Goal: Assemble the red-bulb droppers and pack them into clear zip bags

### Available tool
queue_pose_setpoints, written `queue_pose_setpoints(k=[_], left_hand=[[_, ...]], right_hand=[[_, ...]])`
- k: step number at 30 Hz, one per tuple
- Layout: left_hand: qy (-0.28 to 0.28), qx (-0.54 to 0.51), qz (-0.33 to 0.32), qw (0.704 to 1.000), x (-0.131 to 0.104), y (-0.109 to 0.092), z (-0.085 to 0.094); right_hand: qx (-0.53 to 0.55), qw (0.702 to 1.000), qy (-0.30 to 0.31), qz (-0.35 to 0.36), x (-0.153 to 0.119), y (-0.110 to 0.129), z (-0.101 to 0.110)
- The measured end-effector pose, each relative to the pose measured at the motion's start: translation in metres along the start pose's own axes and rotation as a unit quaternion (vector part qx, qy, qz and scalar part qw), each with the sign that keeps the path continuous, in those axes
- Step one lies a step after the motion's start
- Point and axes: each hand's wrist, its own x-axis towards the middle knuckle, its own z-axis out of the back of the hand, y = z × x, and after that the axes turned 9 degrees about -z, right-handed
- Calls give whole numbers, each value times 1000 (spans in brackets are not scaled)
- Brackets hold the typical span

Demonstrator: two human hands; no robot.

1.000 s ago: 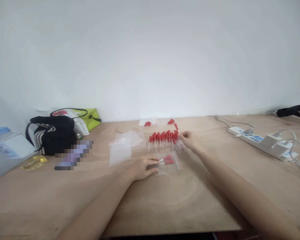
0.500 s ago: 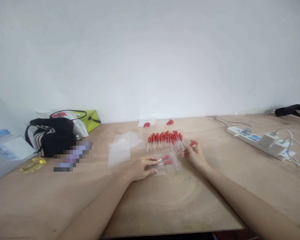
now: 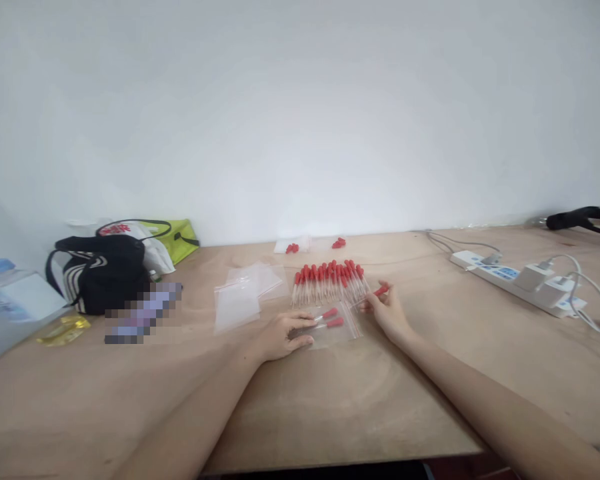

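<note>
My left hand (image 3: 283,337) holds a clear zip bag (image 3: 347,326) against the table. Two droppers with red bulbs (image 3: 335,322) lie inside it, their tips under my fingers. At the right of the bag's zip end, my right hand (image 3: 386,310) pinches another red-bulbed dropper (image 3: 381,291), its thin tube close to the bag's opening. Just behind the bag, a row of clear droppers with red bulbs (image 3: 325,280) lies side by side. Flat empty zip bags (image 3: 237,303) overlap to the left of the row.
Filled bags with red bulbs (image 3: 292,248) lie near the wall. A black bag (image 3: 105,270), a green bag (image 3: 183,243), a blurred purple item (image 3: 147,312) and yellow wrap (image 3: 64,330) stand left. A power strip (image 3: 515,283) with cables lies right.
The dropper in my right hand has turned and come slightly down and left, nearer the bag's zip end. My left hand stays on the bag.
</note>
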Motion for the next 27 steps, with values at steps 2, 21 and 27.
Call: queue_pose_setpoints(k=[2, 21, 27], left_hand=[[-3, 4, -2, 1000, 0, 0, 0], [-10, 15, 21, 1000, 1, -6, 2], [-16, 13, 22, 1000, 1, -6, 2]], right_hand=[[24, 998, 49, -22, -5, -3, -7], [-186, 963, 186, -53, -16, 1, -11], [-238, 950, 187, -72, -13, -2, -13]])
